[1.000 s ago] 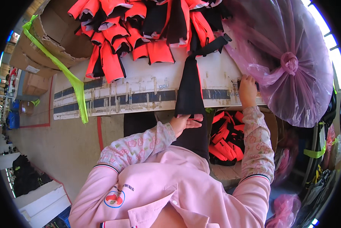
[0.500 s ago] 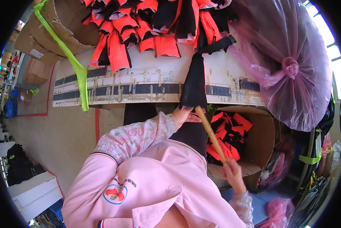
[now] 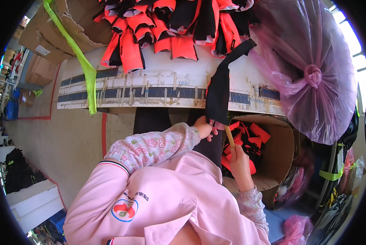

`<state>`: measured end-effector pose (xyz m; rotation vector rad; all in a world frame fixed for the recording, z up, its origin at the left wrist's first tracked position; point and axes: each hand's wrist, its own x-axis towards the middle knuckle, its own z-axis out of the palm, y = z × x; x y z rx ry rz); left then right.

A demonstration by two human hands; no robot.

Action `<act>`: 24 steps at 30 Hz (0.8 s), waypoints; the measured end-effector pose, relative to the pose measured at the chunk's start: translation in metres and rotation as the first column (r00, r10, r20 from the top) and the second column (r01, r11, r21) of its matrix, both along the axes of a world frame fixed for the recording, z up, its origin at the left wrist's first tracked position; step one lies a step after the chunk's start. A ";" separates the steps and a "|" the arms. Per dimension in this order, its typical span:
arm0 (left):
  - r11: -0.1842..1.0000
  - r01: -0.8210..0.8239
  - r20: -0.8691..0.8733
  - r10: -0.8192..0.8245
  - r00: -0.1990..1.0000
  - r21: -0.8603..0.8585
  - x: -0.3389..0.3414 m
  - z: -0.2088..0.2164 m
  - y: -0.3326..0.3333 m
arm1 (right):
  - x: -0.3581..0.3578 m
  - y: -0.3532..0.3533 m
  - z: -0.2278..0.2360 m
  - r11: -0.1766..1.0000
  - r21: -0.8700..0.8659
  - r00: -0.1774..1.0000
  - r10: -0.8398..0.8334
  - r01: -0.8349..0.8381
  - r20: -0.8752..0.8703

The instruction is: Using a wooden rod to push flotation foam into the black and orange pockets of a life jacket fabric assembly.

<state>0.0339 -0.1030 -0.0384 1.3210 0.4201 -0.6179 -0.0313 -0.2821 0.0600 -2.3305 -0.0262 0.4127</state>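
Observation:
A black fabric sleeve with a narrow strap end lies over the front edge of the table and hangs down. At its lower opening, my left hand grips the hem with closed fingers. My right hand is wrapped round a light wooden stick. The stick's upper end meets the sleeve's open end; how far it reaches inside is hidden by the cloth. Across the table's far side lies a pile of orange and black fabric sleeves.
Below the table on the right, a cardboard box holds several orange and black pieces. A tied pink plastic bag bulges over the table's right end. To the left, a neon yellow strip hangs from a torn carton.
My right hand has moved up and forward, carrying the stick toward the sleeve, and less of the stick shows. The left hand and sleeve have shifted slightly right.

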 end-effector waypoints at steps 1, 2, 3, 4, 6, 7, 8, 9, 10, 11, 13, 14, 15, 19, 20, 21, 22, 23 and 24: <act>0.997 0.068 -0.020 -0.067 0.998 0.036 0.002 0.000 0.001 | 0.004 0.003 -0.016 0.999 -0.044 0.997 0.001 0.002 0.075; 0.997 0.067 -0.022 -0.066 0.998 0.037 0.001 0.000 0.000 | 0.007 0.007 -0.028 0.996 -0.085 0.989 0.003 0.010 0.149; 0.993 0.077 -0.012 -0.076 0.997 0.094 0.000 0.001 -0.002 | 0.014 0.014 -0.035 0.996 -0.084 0.989 0.004 0.009 0.148; 0.985 0.090 -0.007 -0.090 0.996 0.145 -0.002 0.003 -0.005 | 0.020 0.025 -0.039 0.997 -0.056 0.994 -0.049 0.055 0.103; 0.983 0.089 -0.017 -0.087 0.996 0.163 -0.003 0.008 -0.008 | 0.032 0.039 -0.048 0.994 -0.025 0.993 -0.104 0.106 0.058; 0.980 0.084 -0.023 -0.082 0.996 0.181 -0.003 0.011 -0.008 | 0.038 0.045 -0.052 0.987 0.123 0.993 -0.108 0.102 0.045; 0.979 0.088 -0.022 -0.085 0.996 0.182 -0.002 0.014 -0.008 | 0.042 0.049 -0.053 0.959 0.267 0.993 -0.110 0.097 0.033; 0.979 0.076 0.024 -0.081 0.996 0.188 -0.001 0.018 -0.008 | 0.046 0.050 -0.050 0.958 0.268 0.993 -0.115 0.101 0.035; 0.980 0.055 0.072 -0.070 0.995 0.192 0.000 0.020 -0.008 | 0.050 0.050 -0.041 0.895 0.390 0.965 -0.132 0.215 -0.228; 0.980 0.051 0.077 -0.067 0.995 0.192 0.001 0.020 -0.007 | 0.052 0.050 -0.032 0.812 0.467 0.874 -0.104 0.351 -0.475; 0.987 0.057 0.024 -0.061 0.998 0.149 0.002 0.017 -0.004 | 0.052 0.051 -0.020 0.689 0.581 0.830 -0.053 0.433 -0.555; 0.988 0.054 0.029 -0.059 0.998 0.148 0.001 0.010 -0.004 | 0.051 0.051 -0.014 0.542 0.661 0.781 0.014 0.519 -0.625; 0.995 0.049 0.044 -0.053 0.998 0.092 0.000 -0.002 -0.004 | 0.048 0.051 -0.008 0.545 0.662 0.783 0.015 0.515 -0.621; 0.999 0.014 0.077 -0.018 0.997 0.046 -0.008 -0.008 -0.003 | 0.022 0.043 0.000 0.716 0.580 0.851 -0.036 0.388 -0.524; 0.999 0.011 0.076 -0.015 0.997 0.044 -0.007 -0.007 -0.003 | 0.013 0.037 -0.003 0.781 0.532 0.865 -0.021 0.327 -0.501; 0.999 0.015 0.041 -0.017 0.999 0.042 -0.006 -0.006 -0.003 | 0.004 0.030 -0.007 0.783 0.530 0.864 -0.020 0.326 -0.502; 0.999 0.021 0.005 -0.021 1.000 0.041 -0.004 -0.005 -0.002 | -0.005 0.025 -0.012 0.914 0.369 0.956 -0.056 0.165 -0.288; 0.999 0.020 0.002 -0.020 1.000 0.040 -0.004 -0.004 -0.003 | -0.011 0.020 -0.015 0.988 0.151 0.998 -0.032 0.040 -0.057; 0.998 0.032 0.001 -0.032 1.000 0.059 -0.004 -0.004 -0.003 | -0.013 0.013 -0.014 0.993 -0.117 1.000 0.011 -0.010 0.008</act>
